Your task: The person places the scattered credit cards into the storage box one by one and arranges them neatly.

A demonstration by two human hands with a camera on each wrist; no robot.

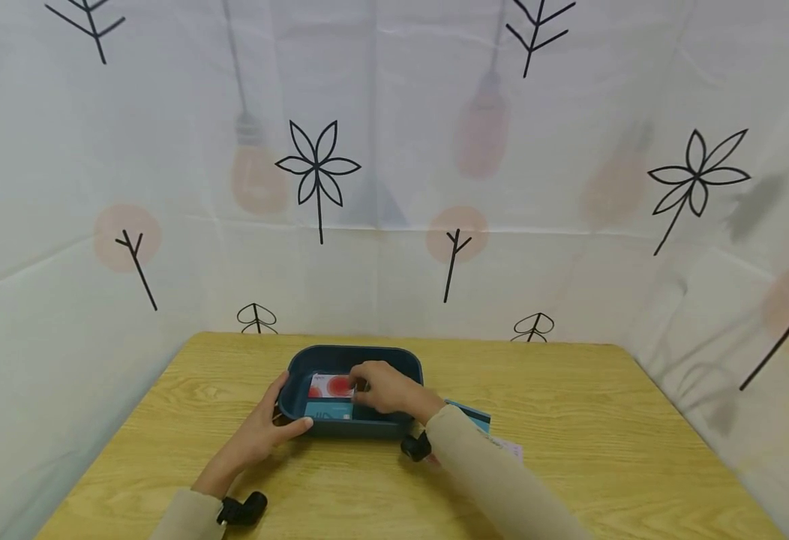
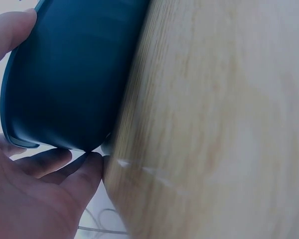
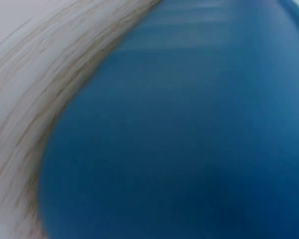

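Observation:
A dark blue plastic bin (image 1: 381,429) stands on the table with a white card with red circles (image 1: 330,385) and a light blue card (image 1: 328,410) inside. My left hand (image 1: 258,431) grips the bin's left end, thumb on the front rim and fingers against the end wall, as the left wrist view also shows. Over the bin my right hand (image 1: 386,386) reaches in from the right. Its curled fingers and thumb pinch the right edge of the red-and-white card. Only the bin's blue outer wall (image 3: 164,134) fills the right wrist view; the hand is hidden there.
On the wooden table (image 1: 590,427), right of the bin, lie a blue card with a dark stripe (image 1: 470,415) and a pale pink card (image 1: 511,448), partly covered by the right sleeve. A white patterned curtain (image 1: 394,277) hangs behind the table's far edge.

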